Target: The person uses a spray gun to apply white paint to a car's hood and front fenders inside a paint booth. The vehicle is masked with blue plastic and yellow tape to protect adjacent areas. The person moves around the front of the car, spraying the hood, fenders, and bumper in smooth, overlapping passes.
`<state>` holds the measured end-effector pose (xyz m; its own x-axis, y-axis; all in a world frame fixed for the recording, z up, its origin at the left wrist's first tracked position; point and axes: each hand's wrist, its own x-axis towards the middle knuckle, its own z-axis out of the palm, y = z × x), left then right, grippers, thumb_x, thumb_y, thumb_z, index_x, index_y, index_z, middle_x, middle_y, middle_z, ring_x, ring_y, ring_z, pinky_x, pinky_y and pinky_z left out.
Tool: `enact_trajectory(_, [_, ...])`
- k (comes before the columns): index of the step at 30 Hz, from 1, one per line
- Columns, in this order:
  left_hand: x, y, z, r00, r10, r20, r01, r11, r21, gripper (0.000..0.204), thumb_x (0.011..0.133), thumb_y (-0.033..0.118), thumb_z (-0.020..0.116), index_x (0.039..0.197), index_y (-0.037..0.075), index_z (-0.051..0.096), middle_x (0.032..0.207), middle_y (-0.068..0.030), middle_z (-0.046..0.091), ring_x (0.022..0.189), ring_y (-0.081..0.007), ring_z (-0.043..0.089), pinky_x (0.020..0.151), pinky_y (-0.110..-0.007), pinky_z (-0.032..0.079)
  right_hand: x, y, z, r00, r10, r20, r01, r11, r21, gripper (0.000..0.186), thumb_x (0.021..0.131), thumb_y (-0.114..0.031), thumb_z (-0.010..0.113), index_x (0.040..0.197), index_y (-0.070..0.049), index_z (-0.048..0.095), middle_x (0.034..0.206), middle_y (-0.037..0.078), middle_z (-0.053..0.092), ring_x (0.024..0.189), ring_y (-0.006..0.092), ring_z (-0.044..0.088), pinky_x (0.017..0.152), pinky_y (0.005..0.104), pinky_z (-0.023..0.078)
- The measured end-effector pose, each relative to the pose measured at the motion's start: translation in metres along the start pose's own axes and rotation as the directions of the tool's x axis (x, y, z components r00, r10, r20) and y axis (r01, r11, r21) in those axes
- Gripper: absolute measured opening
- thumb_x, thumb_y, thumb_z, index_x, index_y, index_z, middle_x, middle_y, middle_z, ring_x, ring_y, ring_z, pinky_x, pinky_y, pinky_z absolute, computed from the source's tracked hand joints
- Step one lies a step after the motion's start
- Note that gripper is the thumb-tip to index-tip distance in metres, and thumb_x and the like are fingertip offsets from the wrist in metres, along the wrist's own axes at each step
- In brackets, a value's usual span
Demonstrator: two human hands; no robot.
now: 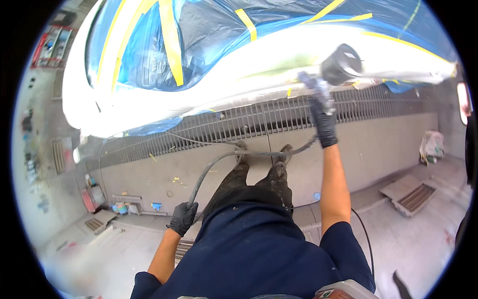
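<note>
My right hand (323, 123), in a black glove, is wrapped round a spray gun (322, 94) with a black cup (341, 65). The gun is smeared by motion and is raised close to a white vehicle body panel (284, 52); whether it touches cannot be told. From below that hand a grey hose (211, 164) loops across in front of my legs. The fingers of my gloved left hand (183, 218) are closed round this hose, low beside my left hip. Blue masking film (144, 62) with strips of yellow tape (172, 45) covers the upper part of the vehicle.
A floor grating (249, 122) runs along the vehicle, just beyond my shoes. Behind me at right lie a slotted panel (411, 195) and a pale plastic bag (431, 145). A red container (93, 198) stands at left. A thin dark hose (367, 234) trails by my right side.
</note>
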<state>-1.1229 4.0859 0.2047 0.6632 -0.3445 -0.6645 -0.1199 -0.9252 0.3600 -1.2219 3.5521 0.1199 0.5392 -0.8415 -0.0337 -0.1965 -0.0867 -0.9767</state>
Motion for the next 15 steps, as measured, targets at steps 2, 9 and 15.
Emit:
enact_trajectory(2, [0.029, -0.018, -0.009, 0.996, 0.024, 0.091, -0.024, 1.0, 0.008, 0.044, 0.094, 0.036, 0.059, 0.073, -0.003, 0.061, 0.057, -0.019, 0.055, 0.051, -0.0295, 0.053, 0.053, -0.044, 0.041, 0.006, 0.015, -0.045, 0.948, 0.215, -0.236, -0.243, 0.965, -0.098, 0.027, 0.09, -0.037, 0.067, 0.082, -0.012, 0.059, 0.057, -0.003, 0.05, 0.043, 0.006, 0.045, 0.037, 0.0224, 0.035])
enact_trajectory(9, [0.068, -0.056, -0.047, 0.976, -0.001, 0.22, -0.003, 1.0, 0.019, 0.043, 0.094, 0.035, 0.058, 0.075, -0.004, 0.062, 0.06, -0.0218, 0.058, 0.053, -0.0341, 0.055, 0.053, -0.043, 0.042, -0.039, 0.022, 0.015, 0.909, 0.015, -0.417, -0.042, 0.998, -0.057, 0.026, 0.094, -0.032, 0.065, 0.078, -0.014, 0.055, 0.058, -0.006, 0.042, 0.049, 0.0035, 0.038, 0.042, 0.0229, 0.028])
enact_trajectory(15, [0.099, -0.095, -0.071, 0.955, -0.073, 0.287, -0.007, 0.964, 0.266, 0.044, 0.093, 0.037, 0.058, 0.076, -0.003, 0.064, 0.063, -0.0226, 0.061, 0.06, -0.0369, 0.062, 0.056, -0.045, 0.045, -0.114, 0.003, 0.138, 0.952, 0.208, 0.225, -0.234, 0.967, 0.097, 0.021, 0.086, -0.013, 0.073, 0.101, 0.0, 0.067, 0.092, 0.006, 0.069, 0.082, 0.0109, 0.062, 0.073, 0.0294, 0.051])
